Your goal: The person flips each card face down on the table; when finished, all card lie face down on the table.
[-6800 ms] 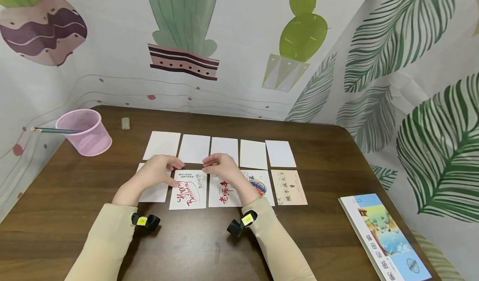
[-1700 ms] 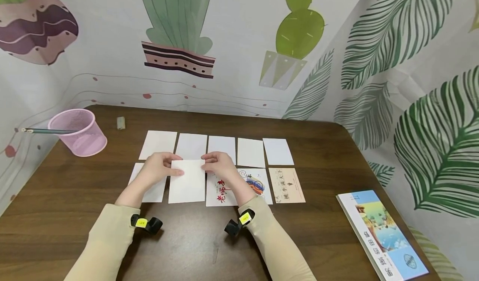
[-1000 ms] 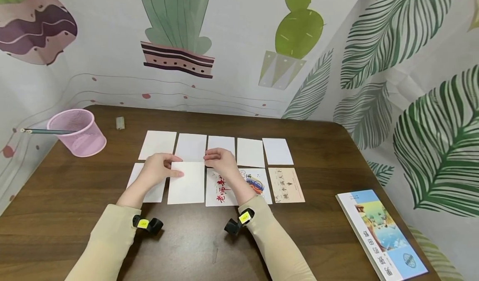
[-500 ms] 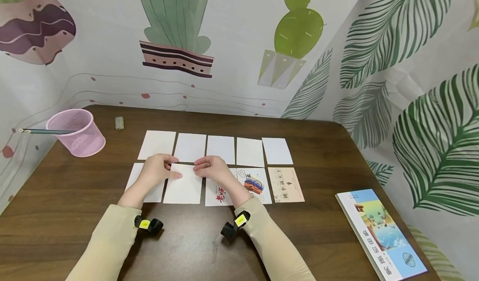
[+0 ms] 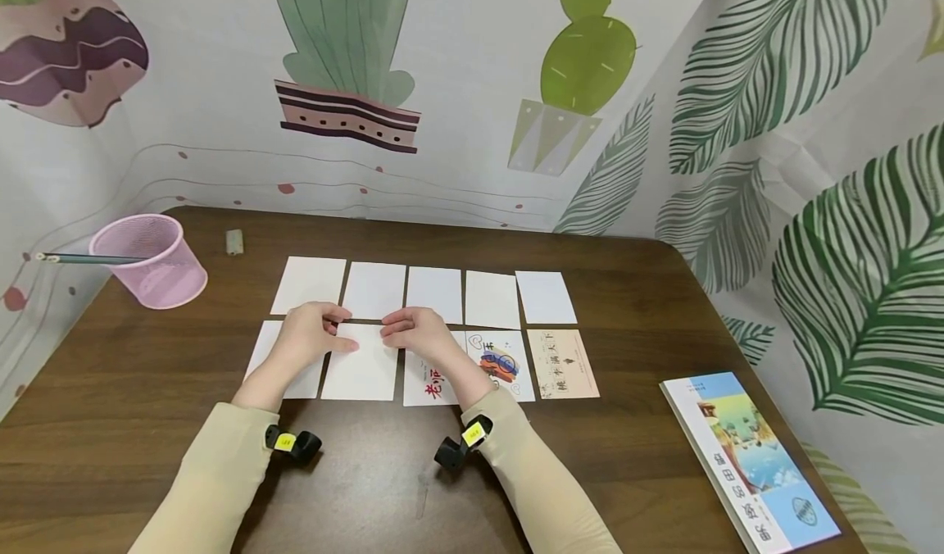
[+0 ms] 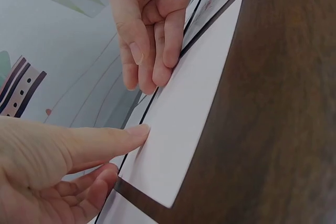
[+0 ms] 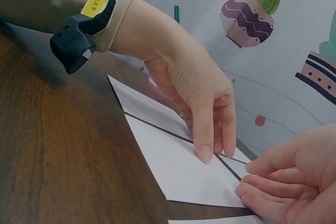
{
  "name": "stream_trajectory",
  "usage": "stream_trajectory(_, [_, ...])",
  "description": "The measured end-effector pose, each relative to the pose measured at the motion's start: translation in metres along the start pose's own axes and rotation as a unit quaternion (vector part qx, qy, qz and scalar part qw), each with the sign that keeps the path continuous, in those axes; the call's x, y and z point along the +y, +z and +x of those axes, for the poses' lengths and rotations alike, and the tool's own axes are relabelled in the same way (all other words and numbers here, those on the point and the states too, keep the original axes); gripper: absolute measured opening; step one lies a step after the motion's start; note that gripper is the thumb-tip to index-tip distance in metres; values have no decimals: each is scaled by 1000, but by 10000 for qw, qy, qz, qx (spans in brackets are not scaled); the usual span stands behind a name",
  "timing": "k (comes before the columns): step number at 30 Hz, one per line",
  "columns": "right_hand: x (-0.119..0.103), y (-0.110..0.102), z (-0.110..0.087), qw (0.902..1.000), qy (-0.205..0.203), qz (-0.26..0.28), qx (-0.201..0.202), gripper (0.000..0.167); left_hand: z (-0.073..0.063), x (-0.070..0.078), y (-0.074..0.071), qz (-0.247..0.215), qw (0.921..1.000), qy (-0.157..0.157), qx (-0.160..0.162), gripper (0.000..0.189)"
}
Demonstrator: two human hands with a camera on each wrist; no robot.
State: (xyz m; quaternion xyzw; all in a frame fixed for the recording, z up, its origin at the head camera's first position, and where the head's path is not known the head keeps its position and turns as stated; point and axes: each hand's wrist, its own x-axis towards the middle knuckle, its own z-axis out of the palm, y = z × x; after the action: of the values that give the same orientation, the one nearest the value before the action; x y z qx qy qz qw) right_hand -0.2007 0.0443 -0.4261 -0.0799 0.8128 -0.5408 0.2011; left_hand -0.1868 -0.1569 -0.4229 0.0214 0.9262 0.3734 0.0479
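A blank white card [image 5: 360,374] lies on the wooden table [image 5: 354,472], second from the left in the near row. My left hand [image 5: 304,334] is at its far left corner; in the left wrist view the straight thumb [image 6: 137,131] rests on the card and the fingers bend beyond the edge. My right hand [image 5: 424,337] is at the far right corner, its fingers loosely bent with tips right at the edge in the right wrist view. Under its wrist lies a card with red characters [image 5: 435,386], partly hidden. Another blank card [image 5: 302,383] is partly behind the left hand.
Several blank cards [image 5: 374,290] form the far row. A colourful printed card [image 5: 501,365] and a tan card [image 5: 563,364] continue the near row. A pink mesh cup [image 5: 173,271] with pencils stands left, near an eraser [image 5: 234,242]. A book [image 5: 752,460] lies right.
The card with red "Happy Birthday" print has been turned over and shows its blank side. It has since slid slightly left and nearer, and my right hand has shifted left with it.
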Motion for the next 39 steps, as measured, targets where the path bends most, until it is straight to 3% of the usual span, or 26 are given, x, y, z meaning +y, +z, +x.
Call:
stream_trajectory(11, [-5,-30,-14,9995,-296,12,63,33,-2,12,9,-287,9972,684,116,38])
stream_trajectory(21, [11,-70,-28,9985,-116,-196,505,35,0,34,29,51,9925,1213,-117,43])
stream_trajectory(31, [21,-95,-36,9969,-143,113,765,37,7,64,48,-99,9925,1071,-580,46])
stream_trajectory(39, [24,-97,-41,9976,-65,146,678,36,10,65,54,43,9906,1185,-689,53])
